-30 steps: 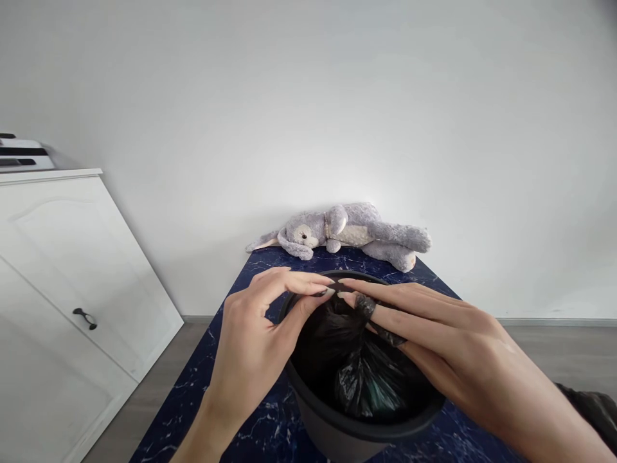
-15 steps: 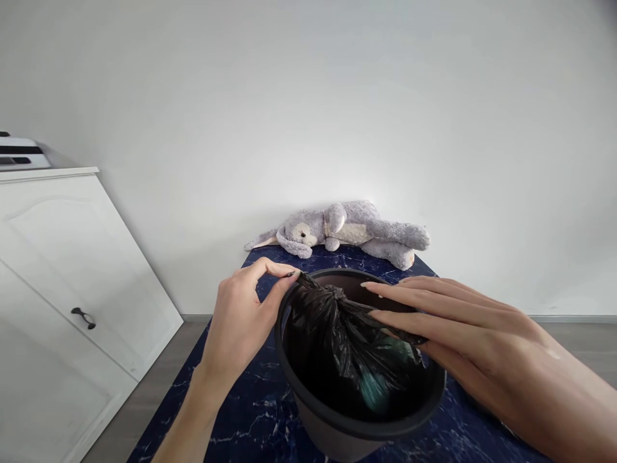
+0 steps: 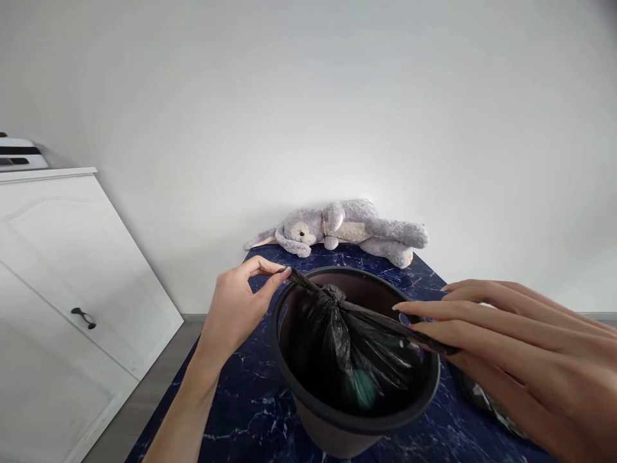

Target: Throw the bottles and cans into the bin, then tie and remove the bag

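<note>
A black plastic bag sits inside a dark round bin on a blue marbled table. The bag's top is twisted into a knot above the bin's mouth. My left hand pinches one free end of the bag at the bin's left rim. My right hand grips the other end, drawn taut over the right rim, with its other fingers stretched out.
A grey plush rabbit lies along the table's far edge against the white wall. A white cabinet with a dark handle stands at the left. More crumpled black plastic lies on the table under my right hand.
My hands have moved apart from the middle of the bin, left hand leftward and right hand rightward. The bag's ends have been pulled taut and a knot now shows.
</note>
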{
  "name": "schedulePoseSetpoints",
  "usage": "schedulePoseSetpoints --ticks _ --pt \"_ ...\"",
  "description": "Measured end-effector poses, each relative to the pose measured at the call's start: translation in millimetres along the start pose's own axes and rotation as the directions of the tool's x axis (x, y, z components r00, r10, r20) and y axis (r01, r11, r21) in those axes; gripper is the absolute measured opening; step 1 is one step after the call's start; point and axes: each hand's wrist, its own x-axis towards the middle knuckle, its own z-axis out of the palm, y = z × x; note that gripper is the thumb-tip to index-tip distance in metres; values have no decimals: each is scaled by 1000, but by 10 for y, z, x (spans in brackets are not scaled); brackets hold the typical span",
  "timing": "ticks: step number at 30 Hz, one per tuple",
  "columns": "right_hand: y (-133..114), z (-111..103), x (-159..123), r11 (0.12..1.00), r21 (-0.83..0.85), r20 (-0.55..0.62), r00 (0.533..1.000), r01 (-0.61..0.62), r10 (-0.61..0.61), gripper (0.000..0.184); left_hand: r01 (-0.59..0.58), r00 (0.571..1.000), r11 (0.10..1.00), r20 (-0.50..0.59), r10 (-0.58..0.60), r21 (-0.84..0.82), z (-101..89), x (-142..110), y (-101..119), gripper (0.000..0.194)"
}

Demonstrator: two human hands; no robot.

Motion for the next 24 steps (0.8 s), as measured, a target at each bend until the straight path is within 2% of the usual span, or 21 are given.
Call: schedulePoseSetpoints --ticks 3,7,11,14,18,21,24 --pt "21 19 -37 986 -46 13 987 -160 161 31 12 999 998 31 -10 -67 -37 4 24 33" --pt "69 97 -7 909 -161 -35 922 -385 385 25 7 995 973 95 16 -232 -87 -12 53 31" --pt "66 169 107 890 -128 -86 899 -438 430 27 -7 988 944 140 57 -331 -119 -41 82 28" --pt "-80 166 228 907 -28 -168 896 -420 410 31 -11 986 924 151 74 -383 -126 -44 110 25" --pt "-379 170 406 955 73 -287 911 -287 296 34 -10 980 872 171 106 -489 -109 -37 148 21" --pt "-503 265 503 975 143 -214 956 -173 201 29 13 976 826 186 112 -564 -92 -47 157 21" --pt "-505 394 542 957 237 -72 979 -168 190 24 26 966 809 222 130 -587 -85 -65 146 22"
